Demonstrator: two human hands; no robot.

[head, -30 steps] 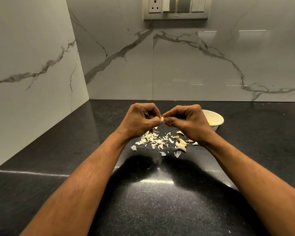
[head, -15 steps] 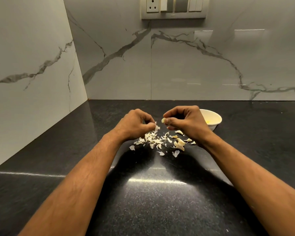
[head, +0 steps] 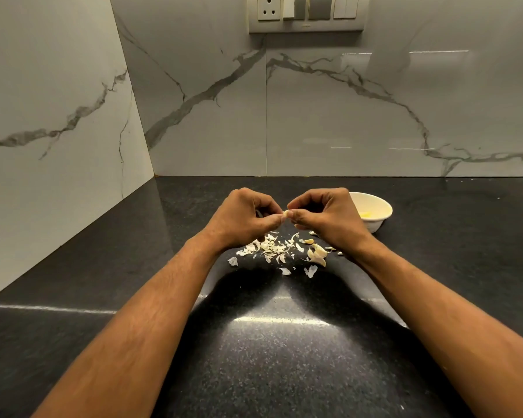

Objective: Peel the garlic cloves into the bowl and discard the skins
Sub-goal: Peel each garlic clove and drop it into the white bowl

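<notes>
Garlic clove [head: 285, 213], head view: I see it as a small pale piece held between the two hands above the black granite countertop [head: 272, 357], toward the counter's back edge. Left hand [head: 242, 220] has its fingers curled, thumb tip pressed to the clove's left end. Right hand [head: 323, 217] is also curled, fingertips [head: 293, 217] pinching the clove's right end. The two hands meet at the clove; knuckles face up. I cannot tell how much skin remains on it.

Directly below the hands, a scatter of garlic skins [head: 269, 247] lies on the countertop, densest under the left hand. Just right of that scatter, beside the right wrist, I note a few unpeeled cloves [head: 317, 254], touching one another.

White bowl [head: 378, 206] stands on the countertop just behind and right of the right hand, partly hidden by it. Something pale yellow [head: 365, 214] sits inside the bowl; too small to identify with certainty.

Marble-pattern wall tiles [head: 344, 116] meet at the back left corner of the counter. Switch and socket panel [head: 305, 12] on the back wall, top of view.
</notes>
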